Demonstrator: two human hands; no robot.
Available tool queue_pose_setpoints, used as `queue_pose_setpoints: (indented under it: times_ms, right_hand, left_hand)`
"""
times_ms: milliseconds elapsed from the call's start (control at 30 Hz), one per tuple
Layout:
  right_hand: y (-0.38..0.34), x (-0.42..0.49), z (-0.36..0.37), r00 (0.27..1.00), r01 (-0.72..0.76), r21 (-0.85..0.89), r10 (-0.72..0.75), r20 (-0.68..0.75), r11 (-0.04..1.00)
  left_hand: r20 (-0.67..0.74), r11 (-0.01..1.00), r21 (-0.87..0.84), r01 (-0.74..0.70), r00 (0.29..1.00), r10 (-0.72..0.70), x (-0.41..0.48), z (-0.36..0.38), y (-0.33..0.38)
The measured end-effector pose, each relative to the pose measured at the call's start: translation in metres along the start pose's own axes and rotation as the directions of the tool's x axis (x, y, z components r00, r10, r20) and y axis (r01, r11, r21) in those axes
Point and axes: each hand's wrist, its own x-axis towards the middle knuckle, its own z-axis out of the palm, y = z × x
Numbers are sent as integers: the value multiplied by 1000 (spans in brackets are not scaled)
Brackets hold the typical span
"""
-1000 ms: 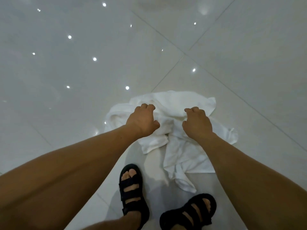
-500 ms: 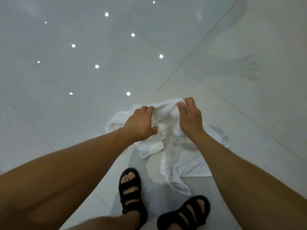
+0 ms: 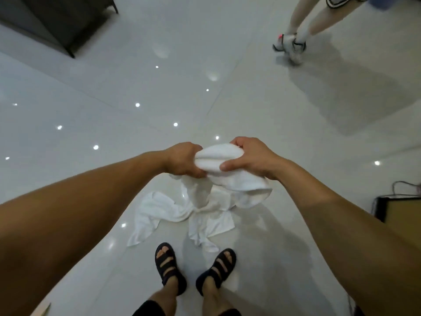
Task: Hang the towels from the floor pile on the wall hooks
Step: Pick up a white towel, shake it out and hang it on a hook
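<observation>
A white towel [image 3: 218,159] is bunched between both hands, lifted off the floor, with its lower part drooping down under my right wrist. My left hand [image 3: 182,159] grips the bunch from the left, fingers curled round it. My right hand [image 3: 252,156] grips it from the right, thumb across the front. Below them the rest of the white towel pile [image 3: 164,213] lies crumpled on the glossy white tile floor, just ahead of my black sandals [image 3: 167,265]. No wall hooks are in view.
Another person's legs and light shoes [image 3: 293,45] stand at the far right. A dark piece of furniture [image 3: 57,21] fills the far left corner. A dark-framed tan box with cables [image 3: 401,208] sits at the right edge.
Both hands have raised the gathered towel up from the pile and drawn together on it. The view has tilted up, bringing the furniture and the other person's legs into sight.
</observation>
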Motion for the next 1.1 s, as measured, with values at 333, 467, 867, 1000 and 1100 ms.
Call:
queue_pose_setpoints:
  times_ms: [333, 467, 867, 1000, 1100]
  right_hand:
    - [-36, -131, -88, 602, -279, -224, -12, -798, 934]
    - [-47, -177, -98, 479, -221, 167, 257, -839, 961]
    - [-89, -324, -84, 544, 421, 627, 371, -753, 655]
    - [-90, -361, -62, 601, 483, 505, 149, -785, 715]
    - [-89, -378, -45, 456, 486, 443, 214, -864, 754]
  left_hand:
    - [195, 829, -557, -50, 963, 188, -60, -90, 180]
    - [262, 812, -564, -153, 899, 351, -81, -113, 223]
    - [4, 762, -541, -356, 905, 426, -158, -110, 346]
    - [281, 683, -666, -300, 747, 602, -202, -101, 387]
    - [397, 697, -590, -407, 606, 689, -223, -97, 405]
